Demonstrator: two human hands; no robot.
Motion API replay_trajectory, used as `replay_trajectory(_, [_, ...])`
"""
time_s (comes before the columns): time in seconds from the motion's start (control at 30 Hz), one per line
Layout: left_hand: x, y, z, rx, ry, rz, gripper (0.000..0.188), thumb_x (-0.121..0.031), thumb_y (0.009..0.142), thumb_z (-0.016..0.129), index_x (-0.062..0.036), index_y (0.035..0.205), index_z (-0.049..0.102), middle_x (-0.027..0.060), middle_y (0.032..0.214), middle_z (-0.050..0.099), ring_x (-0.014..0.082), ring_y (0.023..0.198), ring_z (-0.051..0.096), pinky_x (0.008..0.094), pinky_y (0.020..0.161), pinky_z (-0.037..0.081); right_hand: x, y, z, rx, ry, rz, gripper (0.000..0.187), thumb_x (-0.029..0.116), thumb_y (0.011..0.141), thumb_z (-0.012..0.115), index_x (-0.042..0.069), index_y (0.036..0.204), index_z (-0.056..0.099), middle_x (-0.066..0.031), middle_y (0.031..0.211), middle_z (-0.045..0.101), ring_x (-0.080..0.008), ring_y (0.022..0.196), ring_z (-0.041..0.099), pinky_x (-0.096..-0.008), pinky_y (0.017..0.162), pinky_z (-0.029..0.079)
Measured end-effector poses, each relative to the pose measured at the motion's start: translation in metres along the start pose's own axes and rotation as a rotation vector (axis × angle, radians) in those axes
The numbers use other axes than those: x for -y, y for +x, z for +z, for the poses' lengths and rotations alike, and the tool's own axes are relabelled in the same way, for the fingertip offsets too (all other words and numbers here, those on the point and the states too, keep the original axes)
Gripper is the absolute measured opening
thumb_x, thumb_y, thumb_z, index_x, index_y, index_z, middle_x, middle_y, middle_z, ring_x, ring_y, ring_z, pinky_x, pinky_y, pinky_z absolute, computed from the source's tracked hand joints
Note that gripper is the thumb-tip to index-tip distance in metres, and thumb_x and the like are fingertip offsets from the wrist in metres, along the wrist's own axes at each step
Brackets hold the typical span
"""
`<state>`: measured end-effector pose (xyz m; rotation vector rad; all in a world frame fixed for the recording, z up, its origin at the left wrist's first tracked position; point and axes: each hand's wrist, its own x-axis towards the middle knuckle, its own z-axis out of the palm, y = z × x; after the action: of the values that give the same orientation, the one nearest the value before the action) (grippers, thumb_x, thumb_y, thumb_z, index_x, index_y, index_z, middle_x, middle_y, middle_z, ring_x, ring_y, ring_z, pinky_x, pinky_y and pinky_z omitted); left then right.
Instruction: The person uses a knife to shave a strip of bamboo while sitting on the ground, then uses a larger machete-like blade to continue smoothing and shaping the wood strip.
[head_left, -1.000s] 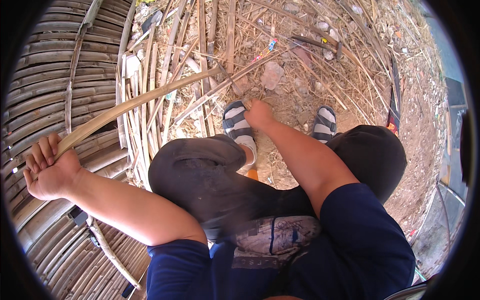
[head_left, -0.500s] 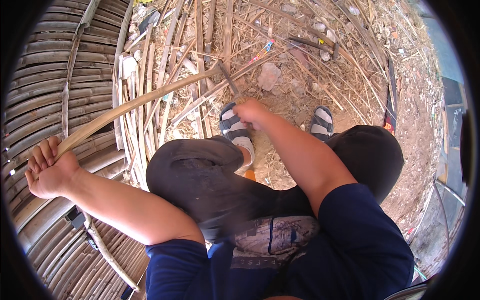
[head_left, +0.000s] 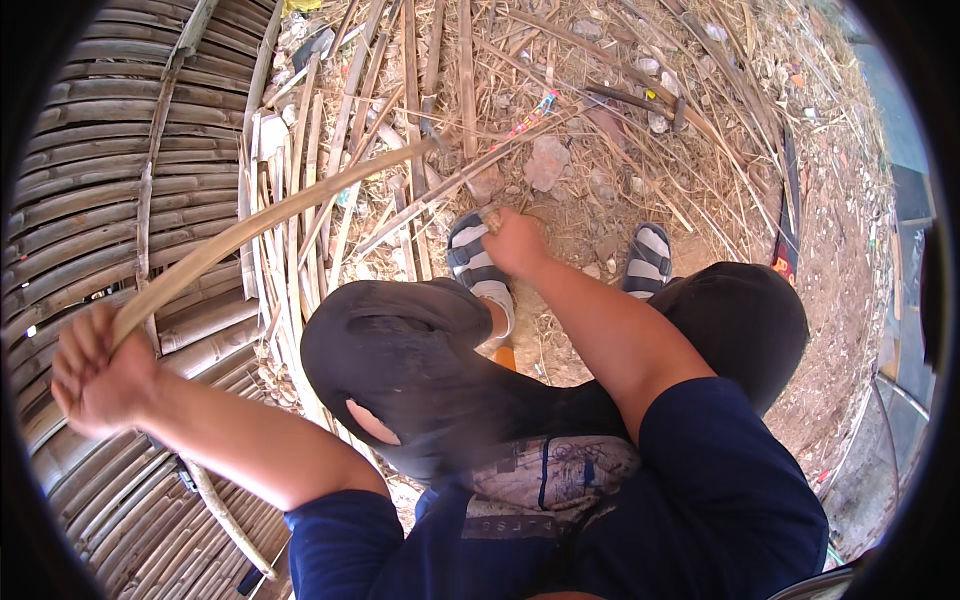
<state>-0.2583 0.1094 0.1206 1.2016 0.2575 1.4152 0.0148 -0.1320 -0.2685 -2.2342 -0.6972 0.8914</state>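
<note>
My left hand (head_left: 105,375), at the far left, is closed round the near end of a long, slightly bent bamboo strip (head_left: 270,228). The strip slants up and away to the right over the littered ground. Above my left foot, my right hand (head_left: 516,245) is closed on the handle of a knife (head_left: 489,214). The blade is smeared by motion near the strip's far end, so I cannot tell whether they touch.
Several split bamboo slats (head_left: 408,90) lie beyond my feet among straw and stones. A slatted bamboo panel (head_left: 90,190) fills the left side. A hammer-like tool (head_left: 640,103) lies on the ground farther back. My sandalled feet (head_left: 648,258) are on the ground.
My left hand has moved slightly down toward me with the strip. The right hand has shifted a little right and nearer; the knife blade, sharp before, is now blurred.
</note>
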Motion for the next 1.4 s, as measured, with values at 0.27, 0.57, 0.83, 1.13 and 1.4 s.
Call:
replay_trajectory(0.27, [-0.116,-0.058,0.038,-0.043,0.001,0.3,0.029,-0.017,0.08,0.042,-0.0213,0.053,0.029,-0.0044,0.05,0.029,0.0117,0.046,0.026,0.0303,0.051,0.025,0.037,0.005,-0.045,-0.149,-0.006,-0.196,0.031,0.018,0.081,0.068,-0.001,0.104,0.062,-0.025,0.085,0.069,-0.0442,0.083,0.067,-0.0495,0.076,0.054])
replay_trajectory(0.57, [-0.146,-0.091,0.03,-0.064,-0.129,0.328,0.031,-0.017,0.081,0.044,-0.0203,0.054,0.029,-0.004,0.052,0.031,0.0118,0.048,0.028,0.0293,0.054,0.025,0.019,0.012,-0.047,-0.382,0.391,-0.109,0.027,0.018,0.079,0.069,0.001,0.1,0.064,-0.0193,0.081,0.069,-0.0348,0.076,0.068,-0.0438,0.071,0.052])
replay_trajectory(0.83, [-0.004,-0.045,0.081,-0.206,-0.04,0.249,0.031,-0.018,0.084,0.04,-0.0222,0.056,0.026,-0.0068,0.053,0.027,0.0097,0.047,0.025,0.0292,0.05,0.026,0.053,0.019,-0.089,-0.445,0.474,-0.063,0.029,0.017,0.083,0.07,-0.002,0.103,0.063,-0.0222,0.088,0.07,-0.0357,0.08,0.07,-0.0435,0.074,0.054])
replay_trajectory(1.13, [0.133,-0.023,0.184,-0.723,0.105,0.073,0.027,-0.025,0.095,0.031,-0.0166,0.069,0.029,-0.0027,0.06,0.028,0.0132,0.051,0.023,0.0319,0.051,0.021,0.106,-0.029,-0.078,0.017,0.421,-0.464,0.032,0.016,0.082,0.069,0.002,0.109,0.061,-0.0214,0.089,0.07,-0.0378,0.083,0.07,-0.0459,0.074,0.054])
replay_trajectory(1.4, [0.139,-0.019,0.154,-0.715,0.036,0.04,0.029,-0.029,0.092,0.037,-0.0171,0.066,0.03,-0.0018,0.058,0.028,0.0137,0.05,0.023,0.0308,0.051,0.022,0.032,0.016,-0.041,-0.248,0.29,-0.143,0.035,0.017,0.081,0.067,0.001,0.111,0.062,-0.0225,0.087,0.069,-0.0415,0.083,0.068,-0.0471,0.077,0.054])
